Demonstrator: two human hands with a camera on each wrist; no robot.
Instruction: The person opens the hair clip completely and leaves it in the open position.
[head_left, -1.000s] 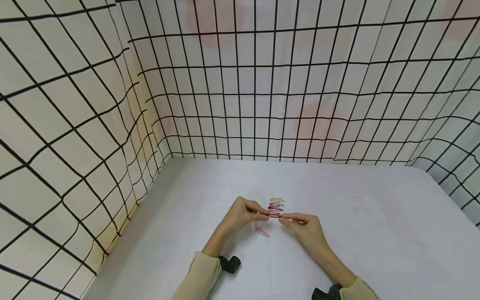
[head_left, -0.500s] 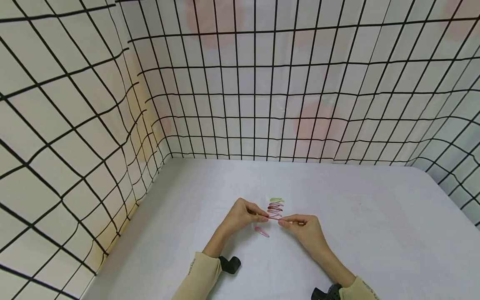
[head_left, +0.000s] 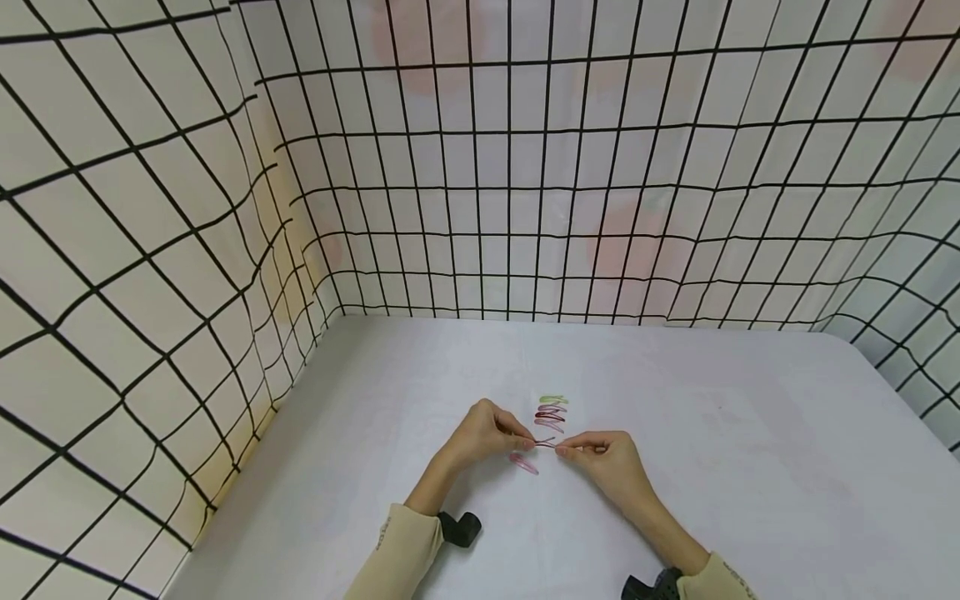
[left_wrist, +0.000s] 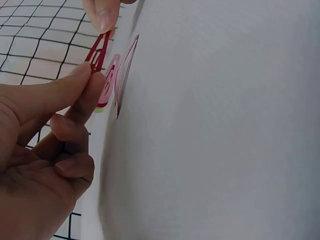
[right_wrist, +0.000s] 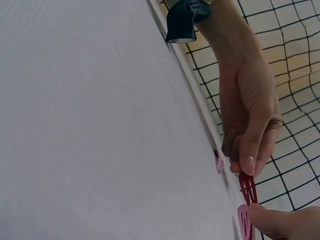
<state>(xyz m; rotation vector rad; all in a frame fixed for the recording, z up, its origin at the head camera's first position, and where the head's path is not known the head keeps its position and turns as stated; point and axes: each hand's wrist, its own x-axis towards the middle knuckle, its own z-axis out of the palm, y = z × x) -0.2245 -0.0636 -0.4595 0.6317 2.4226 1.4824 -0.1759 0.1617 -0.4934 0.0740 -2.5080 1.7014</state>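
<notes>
Between both hands is a red snap hair clip. My left hand pinches one end of it with thumb and forefinger. The other end sits between the thumb and fingertips of my right hand. In the head view the clip hangs just in front of a row of several hair clips, among them a light green one at the back and a dark red one nearer. A single pink clip lies on the table close below my left fingertips. Whether the held clip is snapped open cannot be made out.
A white-covered table extends around the hands. Black wire grid panels rise along its back and sides. Each wrist carries a black camera, such as the left one.
Both hands have drawn the red clip slightly toward the body, away from the row. A gap now shows between it and the nearest clip there. The loose pink clip has stayed put.
</notes>
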